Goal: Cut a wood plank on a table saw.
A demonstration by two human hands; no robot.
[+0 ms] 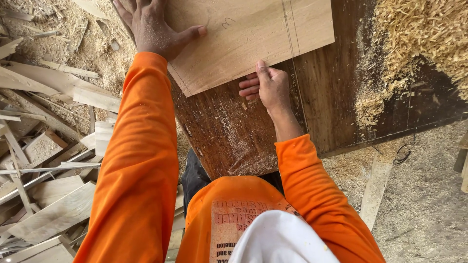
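Note:
A pale wooden board (243, 36) with pencil lines on it lies on a dark brown workbench (336, 97). My left hand (156, 27) rests on the board's left side, palm down, thumb stretched onto the wood and fingers spread over the left edge. My right hand (268, 85) grips the board's near edge, thumb on top and fingers curled under it. Both arms wear orange sleeves.
A heap of wood shavings (419, 34) covers the bench's right part, with sawdust scattered on the bench near me. Offcut planks and strips (53, 195) are piled on the floor to the left. One loose plank (375, 187) lies on the sawdust floor at right.

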